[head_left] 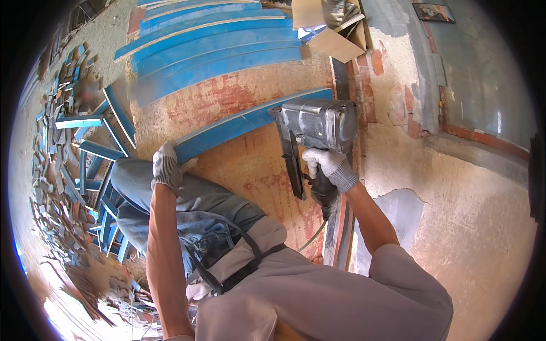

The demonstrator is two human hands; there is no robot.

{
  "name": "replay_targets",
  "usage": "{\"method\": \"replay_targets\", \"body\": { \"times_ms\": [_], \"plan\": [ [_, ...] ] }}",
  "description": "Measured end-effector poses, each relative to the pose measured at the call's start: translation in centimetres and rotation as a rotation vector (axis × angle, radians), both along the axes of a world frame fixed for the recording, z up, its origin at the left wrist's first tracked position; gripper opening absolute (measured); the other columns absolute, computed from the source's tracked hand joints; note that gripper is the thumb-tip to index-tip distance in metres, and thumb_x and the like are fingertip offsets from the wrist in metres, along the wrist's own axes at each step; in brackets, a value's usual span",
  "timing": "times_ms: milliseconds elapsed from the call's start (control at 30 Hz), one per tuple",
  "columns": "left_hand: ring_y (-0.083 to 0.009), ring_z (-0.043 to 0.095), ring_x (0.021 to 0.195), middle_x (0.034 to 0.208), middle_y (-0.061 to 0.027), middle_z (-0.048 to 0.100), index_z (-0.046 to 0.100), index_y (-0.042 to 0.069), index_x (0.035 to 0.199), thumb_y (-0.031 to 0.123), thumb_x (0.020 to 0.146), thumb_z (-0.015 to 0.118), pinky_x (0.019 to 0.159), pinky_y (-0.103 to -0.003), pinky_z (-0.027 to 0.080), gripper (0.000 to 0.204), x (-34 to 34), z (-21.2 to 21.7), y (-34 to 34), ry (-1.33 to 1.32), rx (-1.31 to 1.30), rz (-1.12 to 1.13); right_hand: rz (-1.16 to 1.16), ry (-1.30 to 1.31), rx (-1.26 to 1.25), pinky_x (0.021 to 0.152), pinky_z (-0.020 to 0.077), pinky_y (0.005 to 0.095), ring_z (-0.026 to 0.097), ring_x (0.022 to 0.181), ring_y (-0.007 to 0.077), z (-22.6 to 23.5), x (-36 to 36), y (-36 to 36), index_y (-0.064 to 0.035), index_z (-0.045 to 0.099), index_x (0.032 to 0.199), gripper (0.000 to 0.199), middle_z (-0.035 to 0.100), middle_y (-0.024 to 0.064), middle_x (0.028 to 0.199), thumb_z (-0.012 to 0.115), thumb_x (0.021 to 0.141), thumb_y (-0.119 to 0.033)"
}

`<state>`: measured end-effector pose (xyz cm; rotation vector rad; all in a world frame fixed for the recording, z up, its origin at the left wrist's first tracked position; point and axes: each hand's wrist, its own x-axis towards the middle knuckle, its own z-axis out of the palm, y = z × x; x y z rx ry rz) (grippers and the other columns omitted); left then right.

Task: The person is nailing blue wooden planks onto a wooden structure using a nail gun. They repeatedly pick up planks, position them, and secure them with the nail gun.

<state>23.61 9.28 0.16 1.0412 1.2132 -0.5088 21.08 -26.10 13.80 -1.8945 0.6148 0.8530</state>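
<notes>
My right hand [331,166], in a pale knit glove, is closed round the handle of a worn dark nail gun [319,124]. A thin hose runs down from the foot of that handle. The gun's head sits over the right end of a long blue wooden board [239,128]; whether it touches the wood I cannot tell. At the board's left end my left hand [166,165], gloved alike, is closed on the edge beside my knee. Some of its fingers are hidden behind the board. The board lies across a stained wooden work surface [227,88].
Several blue boards [222,48] lie side by side at the far end of the surface. Behind the gun stands an open cardboard box [341,42]. Short blue offcuts [96,150] and a heap of wood scraps [54,199] cover the floor at left. A peeling wall [443,187] rises at right.
</notes>
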Motion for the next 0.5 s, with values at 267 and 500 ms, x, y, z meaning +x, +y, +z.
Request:
{"method": "replay_targets", "body": {
  "times_ms": [267,500],
  "plan": [
    [-0.0353,0.067,0.083,0.098,-0.0203,0.065,0.061,0.001,0.113,0.039,0.081,0.078,0.068,-0.046,0.057,0.053,-3.5,-2.7,3.1,-0.811,0.908,-1.197,0.009,0.105,-0.095,0.07,0.0464,0.0269,0.055,0.058,0.0102,-0.8,-1.0,-0.4,-0.0012,0.061,0.115,0.033,0.06,-0.0009,0.064,0.059,0.096,-0.028],
    [-0.0349,0.065,0.104,0.116,-0.0187,0.066,0.064,0.006,0.121,0.024,0.091,0.063,0.097,-0.039,0.049,0.035,-4.7,-2.8,8.9,-0.557,1.069,-0.637,0.075,-0.556,-0.212,0.088,0.0528,0.0395,0.068,0.104,0.0266,-5.0,-8.9,1.3,0.0021,0.06,0.124,0.051,0.068,0.0151,0.117,0.077,0.082,-0.022]
  ]
}}
